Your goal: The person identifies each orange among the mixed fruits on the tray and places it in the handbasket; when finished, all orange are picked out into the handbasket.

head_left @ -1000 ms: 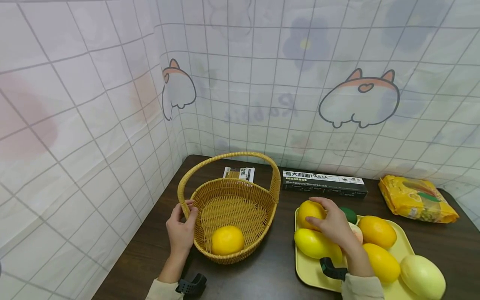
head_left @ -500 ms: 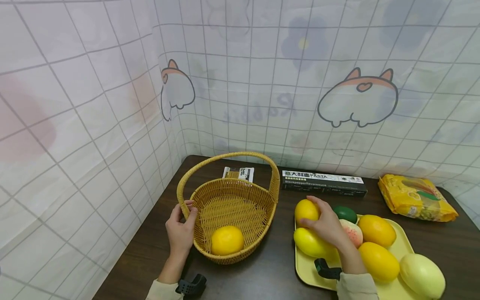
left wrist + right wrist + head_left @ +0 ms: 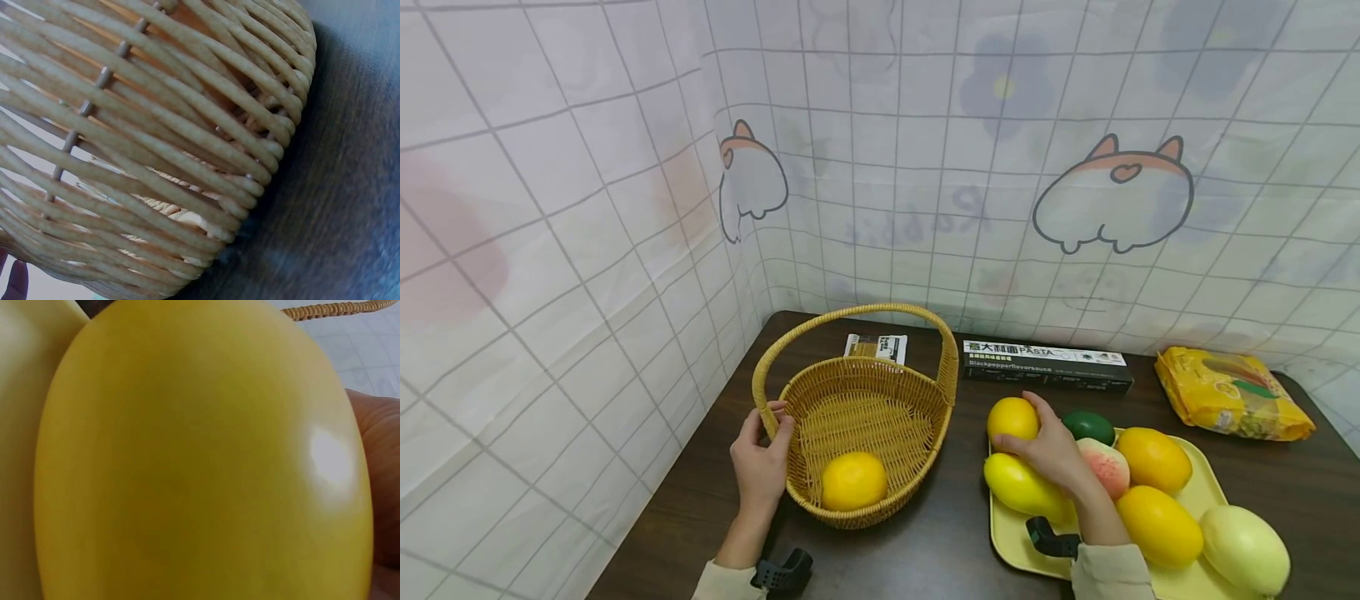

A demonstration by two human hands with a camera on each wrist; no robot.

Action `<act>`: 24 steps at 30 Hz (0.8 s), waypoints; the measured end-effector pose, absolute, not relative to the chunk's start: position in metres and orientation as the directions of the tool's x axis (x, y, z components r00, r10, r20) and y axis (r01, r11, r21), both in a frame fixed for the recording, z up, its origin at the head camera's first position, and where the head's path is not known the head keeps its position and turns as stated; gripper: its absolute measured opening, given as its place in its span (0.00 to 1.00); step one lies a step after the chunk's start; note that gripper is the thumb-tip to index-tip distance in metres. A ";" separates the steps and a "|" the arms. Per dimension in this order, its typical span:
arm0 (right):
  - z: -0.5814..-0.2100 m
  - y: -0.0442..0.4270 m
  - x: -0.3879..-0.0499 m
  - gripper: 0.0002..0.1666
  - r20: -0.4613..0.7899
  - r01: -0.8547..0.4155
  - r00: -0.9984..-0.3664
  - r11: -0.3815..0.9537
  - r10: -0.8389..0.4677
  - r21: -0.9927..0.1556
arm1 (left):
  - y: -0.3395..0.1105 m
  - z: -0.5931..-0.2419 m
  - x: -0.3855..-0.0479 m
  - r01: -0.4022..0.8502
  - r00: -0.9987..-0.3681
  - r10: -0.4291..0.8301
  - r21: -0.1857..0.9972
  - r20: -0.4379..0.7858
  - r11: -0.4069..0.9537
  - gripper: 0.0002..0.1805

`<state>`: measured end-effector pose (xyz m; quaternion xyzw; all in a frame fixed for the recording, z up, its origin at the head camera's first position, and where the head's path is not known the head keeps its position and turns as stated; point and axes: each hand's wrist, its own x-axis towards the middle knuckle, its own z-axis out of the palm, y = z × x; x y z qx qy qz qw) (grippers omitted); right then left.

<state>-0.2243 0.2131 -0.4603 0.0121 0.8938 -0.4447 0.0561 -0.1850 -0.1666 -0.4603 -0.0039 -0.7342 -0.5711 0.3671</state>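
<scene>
In the head view, my left hand [image 3: 762,457] grips the woven basket [image 3: 917,467] where its handle meets the left rim. A round yellow fruit [image 3: 854,482] lies inside, near the front. My right hand [image 3: 1051,443] holds a round yellow-orange fruit [image 3: 1012,418] between thumb and fingers, at the back left corner of the yellow tray [image 3: 1022,546]. Below that hand lies a long bright-yellow fruit [image 3: 1024,485], its right end hidden by the hand. A smooth yellow fruit [image 3: 200,456] fills the right wrist view. The basket's weave [image 3: 144,125] fills most of the left wrist view.
On the tray sit a peach [image 3: 1103,468], a green fruit [image 3: 1088,427], two yellow-orange fruits [image 3: 1153,460] and a pale melon-like fruit [image 3: 1245,550]. Behind stand a pasta box [image 3: 1047,367], a yellow bag [image 3: 1234,394] and a small packet [image 3: 876,348]. A patterned curtain [image 3: 925,167] borders the table.
My right hand has shifted slightly left with the round yellow-orange fruit, bringing more of the peach and green fruit into sight. The left hand and basket stay in place.
</scene>
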 end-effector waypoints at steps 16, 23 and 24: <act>-0.453 0.213 -0.222 0.56 0.044 0.030 -0.993 0.577 0.114 -0.816 | -0.166 -0.460 -0.185 0.417 -0.738 -0.412 0.841 0.534 0.344 0.10; -0.444 0.209 -0.220 0.51 0.116 -0.027 -0.982 0.503 0.146 -0.864 | -0.166 -0.459 -0.185 0.415 -0.734 -0.416 0.840 0.537 0.350 0.09; -0.443 0.208 -0.220 0.51 0.125 -0.035 -0.981 0.494 0.149 -0.869 | -0.166 -0.459 -0.185 0.415 -0.735 -0.417 0.840 0.536 0.349 0.09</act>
